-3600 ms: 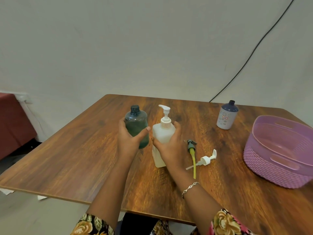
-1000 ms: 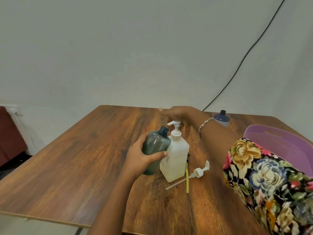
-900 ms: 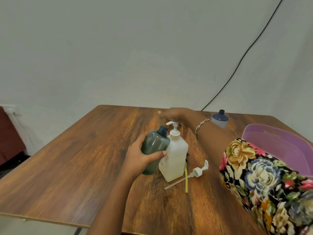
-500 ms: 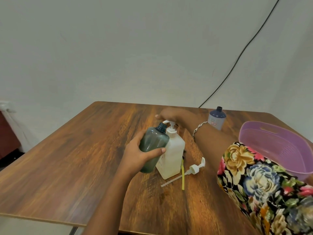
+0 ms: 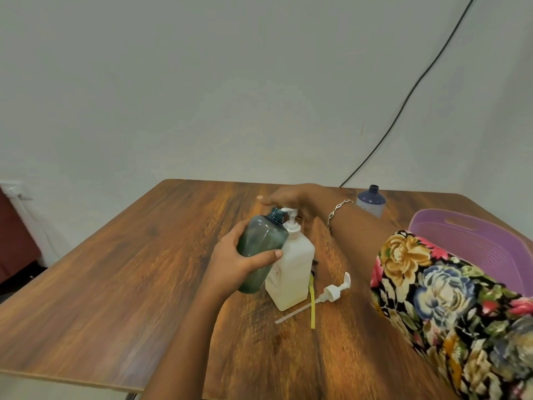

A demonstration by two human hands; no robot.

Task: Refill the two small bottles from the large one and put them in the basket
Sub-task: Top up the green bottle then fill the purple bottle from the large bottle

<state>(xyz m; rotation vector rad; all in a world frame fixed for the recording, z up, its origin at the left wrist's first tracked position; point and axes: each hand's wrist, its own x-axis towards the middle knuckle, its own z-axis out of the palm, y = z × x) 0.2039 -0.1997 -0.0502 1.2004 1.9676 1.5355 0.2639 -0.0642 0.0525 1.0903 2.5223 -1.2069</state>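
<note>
The glossy brown wood-grain worktop (image 5: 144,284) is carrying everything. The ribbed lilac plastic basket (image 5: 476,246) is sitting at its right side, showing no bottle in its visible part, so the first refill is what is going on. The large white squarish plastic pump bottle (image 5: 291,272) is standing upright mid-worktop. The right hand (image 5: 291,197) is lying across its pump head, fingers straight, seemingly pressing down. The left hand (image 5: 233,264) is wrapping round the small round smoky-green translucent bottle (image 5: 262,246), tilting its open mouth against the spout. The next move, I judge, is calling for steady pumping with that narrow mouth kept under the spout. The small white bottle with blue shoulders (image 5: 370,202) is waiting uncapped at the far edge, well apart. The loose white plastic pump (image 5: 331,293) with its thin dip tube is lying just beside the large bottle, crossing a yellow tube (image 5: 312,301).
</note>
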